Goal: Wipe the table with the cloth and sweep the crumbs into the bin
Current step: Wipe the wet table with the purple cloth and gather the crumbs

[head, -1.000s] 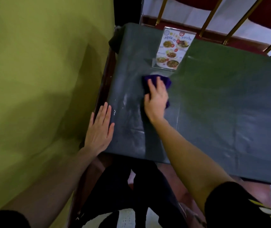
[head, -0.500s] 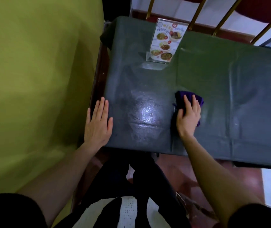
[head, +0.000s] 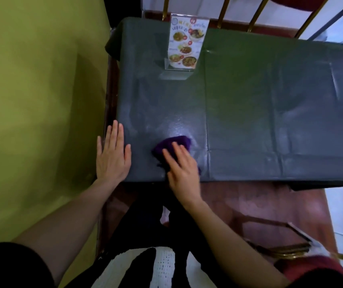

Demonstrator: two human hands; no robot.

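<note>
Purple cloth [head: 173, 145] lies near the table [head: 260, 113] front edge, pressed flat under right hand [head: 182, 169], fingers straight. Left hand [head: 112, 154] rests flat, released, on the table's left corner. Menu stand [head: 186, 42] upright at the far edge.

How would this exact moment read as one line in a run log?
step: wiping | right hand: presses purple cloth near table's front edge | left hand: flat on table corner | menu card: upright at back

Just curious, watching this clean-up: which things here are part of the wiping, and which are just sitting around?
In use: purple cloth, right hand pressing it, left hand, table.
Lying about: menu stand, chair.
</note>
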